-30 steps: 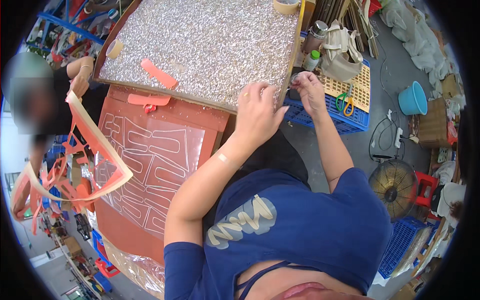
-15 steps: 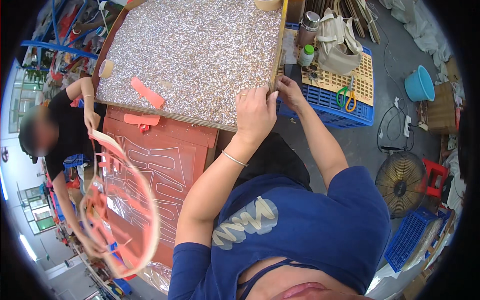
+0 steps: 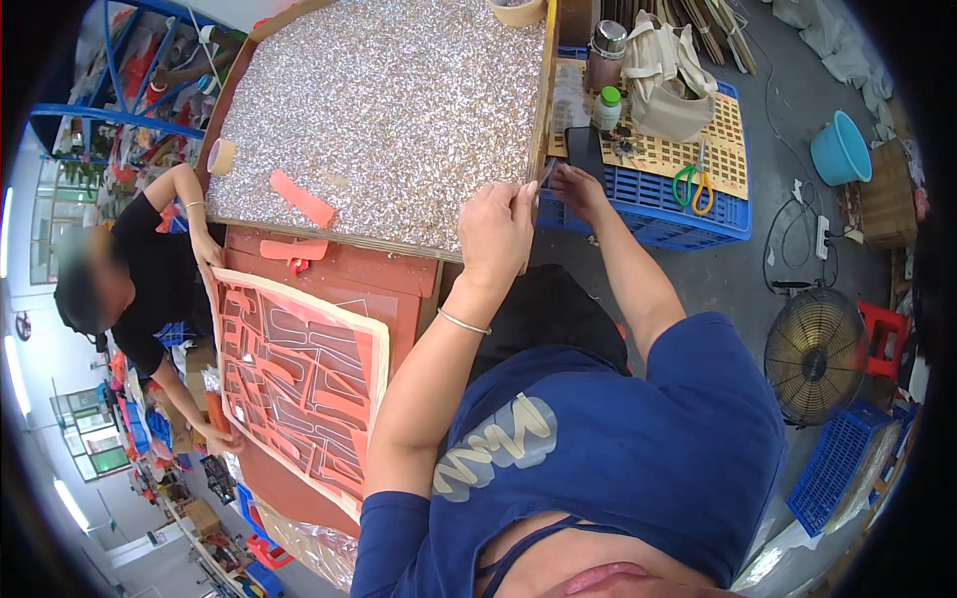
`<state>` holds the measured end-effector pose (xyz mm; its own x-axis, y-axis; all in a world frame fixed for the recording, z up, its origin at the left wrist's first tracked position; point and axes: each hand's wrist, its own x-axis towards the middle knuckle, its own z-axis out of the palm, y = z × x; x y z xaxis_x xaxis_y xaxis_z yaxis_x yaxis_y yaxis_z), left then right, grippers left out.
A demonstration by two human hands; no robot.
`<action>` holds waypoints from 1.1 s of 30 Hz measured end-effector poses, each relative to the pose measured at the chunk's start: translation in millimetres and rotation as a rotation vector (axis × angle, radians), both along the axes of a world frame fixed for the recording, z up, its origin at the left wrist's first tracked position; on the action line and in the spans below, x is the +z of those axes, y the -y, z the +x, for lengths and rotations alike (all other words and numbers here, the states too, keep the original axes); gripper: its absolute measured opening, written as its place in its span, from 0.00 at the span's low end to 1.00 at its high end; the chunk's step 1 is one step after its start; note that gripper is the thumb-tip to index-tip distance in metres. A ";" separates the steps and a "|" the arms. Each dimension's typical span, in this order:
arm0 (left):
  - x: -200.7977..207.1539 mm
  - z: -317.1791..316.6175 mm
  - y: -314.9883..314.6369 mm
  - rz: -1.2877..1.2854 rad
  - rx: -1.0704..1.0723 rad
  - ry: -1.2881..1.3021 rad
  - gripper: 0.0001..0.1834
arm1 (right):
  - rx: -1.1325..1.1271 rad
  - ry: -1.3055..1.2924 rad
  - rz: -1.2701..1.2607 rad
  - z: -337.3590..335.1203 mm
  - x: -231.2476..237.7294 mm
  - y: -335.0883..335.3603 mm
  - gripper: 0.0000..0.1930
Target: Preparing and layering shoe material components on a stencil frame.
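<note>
My left hand is at the near right corner of a raised board covered in silvery glitter material, thumb and fingers pinched together. What they grip, if anything, is too small to name. Just right of the corner, my right hand has its fingers closed by a small thin dark item that I cannot identify. Two coral strips lie at the board's near left, one on it and one just below its edge. Left of my left arm, a co-worker's hands hold a coral cut-out sheet with a pale border over the red-brown surface.
Tape rolls sit on the board's edges. On the right, a blue crate bears scissors, a green-capped bottle, a flask and a cloth bag. A fan and light-blue bucket stand on the floor.
The co-worker's coral sheet, curled and blurred before, is now spread flatter over the outlined pattern. My hands stay by the board's corner, slightly farther apart, and the small dark item now shows between them.
</note>
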<state>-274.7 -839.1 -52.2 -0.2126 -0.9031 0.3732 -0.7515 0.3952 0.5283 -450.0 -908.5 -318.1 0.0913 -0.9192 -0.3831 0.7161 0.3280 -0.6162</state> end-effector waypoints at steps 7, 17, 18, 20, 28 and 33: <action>-4.2 19.4 -18.6 0.289 0.139 -0.165 0.10 | 0.048 -0.141 0.191 -10.2 2.7 -97.6 0.12; 24.0 95.3 -139.6 -0.267 -0.080 -0.190 0.10 | 0.285 -0.661 -0.260 45.2 103.5 -158.3 0.12; 22.9 111.9 -149.6 -0.241 0.000 -0.165 0.10 | 0.382 -0.832 -0.588 55.6 119.0 -161.9 0.11; 16.3 137.7 -175.4 -0.249 0.151 -0.206 0.10 | 0.524 -0.896 -0.980 91.3 148.9 -166.3 0.09; 10.4 249.2 -318.0 -0.500 1.017 0.101 0.21 | 0.313 -0.684 -1.384 250.7 258.2 -137.8 0.30; -6.7 344.1 -372.0 -0.447 1.590 -0.028 0.39 | 0.636 -0.246 -0.732 337.4 265.3 -98.9 0.36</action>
